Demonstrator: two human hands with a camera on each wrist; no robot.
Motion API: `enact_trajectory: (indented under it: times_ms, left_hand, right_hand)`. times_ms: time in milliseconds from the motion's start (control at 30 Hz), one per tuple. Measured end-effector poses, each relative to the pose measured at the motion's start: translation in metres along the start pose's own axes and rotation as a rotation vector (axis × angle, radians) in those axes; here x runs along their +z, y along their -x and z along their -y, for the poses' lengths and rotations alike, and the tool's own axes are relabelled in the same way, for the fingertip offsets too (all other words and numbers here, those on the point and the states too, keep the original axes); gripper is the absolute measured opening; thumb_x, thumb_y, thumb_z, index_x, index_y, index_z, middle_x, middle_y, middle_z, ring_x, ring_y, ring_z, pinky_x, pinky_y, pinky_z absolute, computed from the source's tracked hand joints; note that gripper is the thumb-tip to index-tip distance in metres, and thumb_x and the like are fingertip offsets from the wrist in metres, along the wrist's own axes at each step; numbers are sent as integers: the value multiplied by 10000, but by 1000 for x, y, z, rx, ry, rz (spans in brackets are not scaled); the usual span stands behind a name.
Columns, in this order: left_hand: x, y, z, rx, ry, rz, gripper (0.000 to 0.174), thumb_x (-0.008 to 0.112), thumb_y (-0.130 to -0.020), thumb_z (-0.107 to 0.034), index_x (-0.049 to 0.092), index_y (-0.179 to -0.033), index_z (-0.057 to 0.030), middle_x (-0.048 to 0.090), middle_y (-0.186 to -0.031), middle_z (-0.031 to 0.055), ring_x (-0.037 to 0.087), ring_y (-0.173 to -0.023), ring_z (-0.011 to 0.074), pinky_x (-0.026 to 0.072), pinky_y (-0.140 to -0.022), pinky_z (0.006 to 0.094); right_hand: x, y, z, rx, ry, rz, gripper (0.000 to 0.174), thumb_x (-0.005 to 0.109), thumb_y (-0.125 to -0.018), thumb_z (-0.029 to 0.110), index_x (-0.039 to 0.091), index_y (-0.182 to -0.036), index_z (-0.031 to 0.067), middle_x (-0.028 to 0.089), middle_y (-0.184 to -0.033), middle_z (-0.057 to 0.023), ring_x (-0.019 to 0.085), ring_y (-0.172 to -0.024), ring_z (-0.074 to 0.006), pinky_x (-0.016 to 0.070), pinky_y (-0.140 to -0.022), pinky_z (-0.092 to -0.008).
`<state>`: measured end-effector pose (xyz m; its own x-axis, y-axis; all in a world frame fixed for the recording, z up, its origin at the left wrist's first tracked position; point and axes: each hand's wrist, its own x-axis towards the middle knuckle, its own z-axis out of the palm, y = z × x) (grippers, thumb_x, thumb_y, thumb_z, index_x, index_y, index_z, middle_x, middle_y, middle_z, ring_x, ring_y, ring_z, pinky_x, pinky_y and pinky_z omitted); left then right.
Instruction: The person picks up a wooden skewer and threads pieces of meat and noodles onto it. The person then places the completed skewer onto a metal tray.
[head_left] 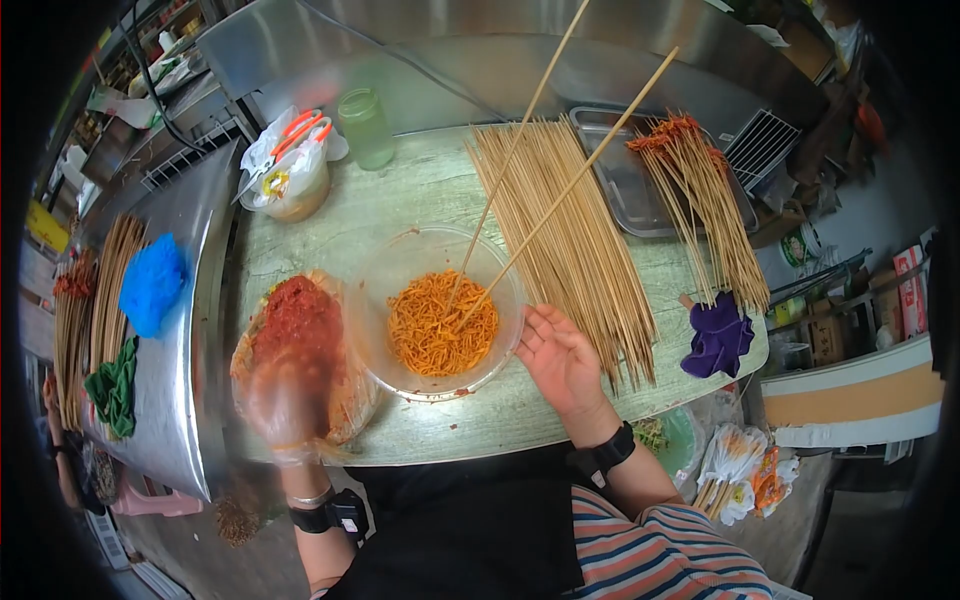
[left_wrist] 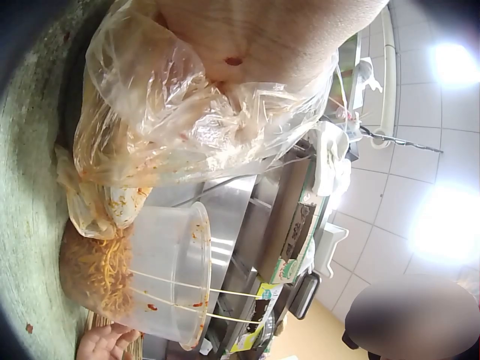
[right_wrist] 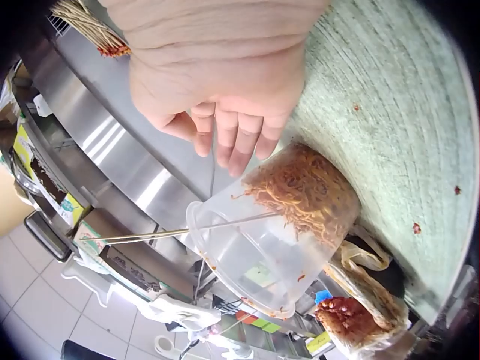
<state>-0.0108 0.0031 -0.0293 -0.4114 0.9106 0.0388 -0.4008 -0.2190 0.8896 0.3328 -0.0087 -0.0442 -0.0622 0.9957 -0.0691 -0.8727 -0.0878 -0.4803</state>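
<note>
On the pale green, wood-grained table [head_left: 430,180] I have a broad spread of thin wooden skewers [head_left: 592,285] far right; at centre, a round clear plastic tub [head_left: 415,257] of orange shreds [head_left: 430,330]. Left of it sits wet red paste [head_left: 297,310]. My plastic-gloved left hand [head_left: 285,395] blurs over that paste's near side, its grip unreadable; my bare right hand [head_left: 562,355], fingers loosely extended, is beside the tub. Two long pale sticks [head_left: 587,163] stand in the shreds. I'd judge I'm working the paste; the next move calls for a steady tub.
</note>
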Motion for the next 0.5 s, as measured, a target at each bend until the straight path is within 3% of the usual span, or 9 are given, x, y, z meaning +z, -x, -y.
enact_trajectory:
  times_ms: [300, 367, 400, 433, 500]
  left_hand:
    - [12, 5, -6, -2, 28, -69, 205, 593, -856, -62, 567, -1002, 79, 614, -835, 136, 579, -637, 162, 486, -570, 234]
    - [11, 5, -4, 50, -62, -59, 202, 591, -855, -59, 565, -998, 82, 613, -830, 136, 577, -632, 160, 484, -571, 234]
    - [10, 5, -1, 103, -157, -36, 200, 589, -854, -58, 565, -995, 83, 612, -828, 136, 575, -630, 159, 484, -572, 234]
    - [7, 5, 0, 157, -254, -16, 199, 588, -854, -56, 564, -992, 85, 612, -827, 136, 574, -628, 158, 483, -573, 234]
    - [-5, -3, -4, 720, -1030, 193, 198, 586, -853, -56, 564, -990, 86, 610, -823, 134, 571, -626, 156, 481, -576, 232]
  right_hand:
    - [17, 3, 3, 30, -125, 20, 525, 328, -911, 377, 374, -1325, 58, 323, -1403, -184, 439, -1172, -294, 350, -985, -415]
    - [19, 4, 4, 36, -107, 15, 513, 323, -918, 386, 397, -1298, 49, 383, -1355, -187, 466, -1142, -288, 372, -961, -407]
    - [19, 4, 3, 41, -99, 12, 509, 320, -921, 390, 408, -1285, 45, 413, -1330, -189, 480, -1126, -285, 383, -949, -403]
    - [5, 0, -1, 55, -149, 164, 497, 320, -924, 385, 425, -1259, 34, 444, -1291, -186, 496, -1105, -282, 395, -932, -397]
    - [-28, -9, -10, 84, -250, 471, 478, 318, -930, 374, 458, -1208, 11, 507, -1214, -181, 528, -1062, -276, 419, -898, -384]
